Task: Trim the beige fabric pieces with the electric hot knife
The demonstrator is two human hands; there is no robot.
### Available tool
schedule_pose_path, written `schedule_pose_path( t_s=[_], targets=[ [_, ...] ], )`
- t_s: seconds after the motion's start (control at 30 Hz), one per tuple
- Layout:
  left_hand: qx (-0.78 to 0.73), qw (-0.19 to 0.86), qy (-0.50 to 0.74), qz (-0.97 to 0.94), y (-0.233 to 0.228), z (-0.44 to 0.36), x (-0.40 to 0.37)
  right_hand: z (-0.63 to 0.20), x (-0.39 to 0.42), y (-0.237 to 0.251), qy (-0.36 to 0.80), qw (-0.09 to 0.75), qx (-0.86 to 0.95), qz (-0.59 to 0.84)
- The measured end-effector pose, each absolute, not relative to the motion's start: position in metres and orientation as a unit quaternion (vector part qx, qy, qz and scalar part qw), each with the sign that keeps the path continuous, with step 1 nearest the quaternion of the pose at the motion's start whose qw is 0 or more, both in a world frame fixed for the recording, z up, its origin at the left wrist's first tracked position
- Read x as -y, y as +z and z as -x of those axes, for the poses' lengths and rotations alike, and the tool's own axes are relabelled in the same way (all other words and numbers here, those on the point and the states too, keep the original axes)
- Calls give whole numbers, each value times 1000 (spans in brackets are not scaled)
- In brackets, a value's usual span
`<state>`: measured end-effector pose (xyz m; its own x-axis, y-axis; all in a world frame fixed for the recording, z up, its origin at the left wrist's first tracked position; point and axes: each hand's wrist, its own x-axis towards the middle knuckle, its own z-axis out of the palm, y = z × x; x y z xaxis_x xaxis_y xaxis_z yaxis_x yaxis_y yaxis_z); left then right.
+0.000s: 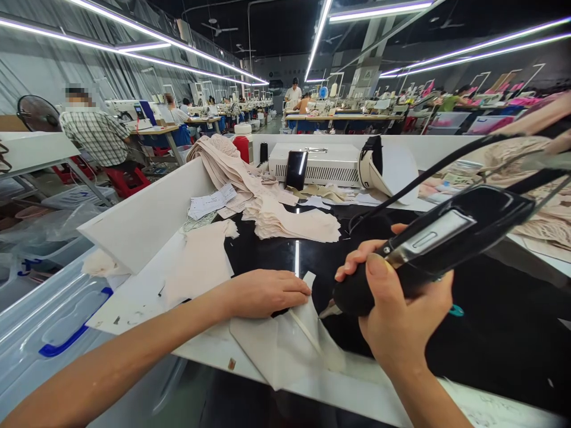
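Observation:
My right hand (397, 309) is wrapped round a black corded electric cutter (428, 238) with a silver plate on its side. Its pointed metal tip reaches down to the right edge of a pale, partly see-through fabric piece (285, 342) on the table. My left hand (265, 293) lies flat on this fabric, its fingers stretched out and close together, left of the tip. The fabric hangs over the front table edge, with a narrow folded strip along it. Behind my hands lies a stack of cut pale fabric pieces (297, 224); another pale piece (200, 255) rests by my left forearm.
A white vented box (316, 163), a phone (296, 170) and a white visor-like thing (388, 169) stand along the back ledge. The cutter's black cable (428, 163) arches over the right side. Clear plastic bins (57, 321) stand left. People sit at sewing machines beyond.

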<state>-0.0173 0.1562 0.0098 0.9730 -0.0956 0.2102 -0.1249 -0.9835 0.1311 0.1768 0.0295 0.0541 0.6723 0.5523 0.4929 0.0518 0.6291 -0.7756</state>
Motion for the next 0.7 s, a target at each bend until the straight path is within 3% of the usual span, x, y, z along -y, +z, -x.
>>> schedule_pose_path(
  t_s=[0.7],
  targets=[
    [2,27,52,-998,17,30,-140,-178,-39,55,140,833,372,385]
  ],
)
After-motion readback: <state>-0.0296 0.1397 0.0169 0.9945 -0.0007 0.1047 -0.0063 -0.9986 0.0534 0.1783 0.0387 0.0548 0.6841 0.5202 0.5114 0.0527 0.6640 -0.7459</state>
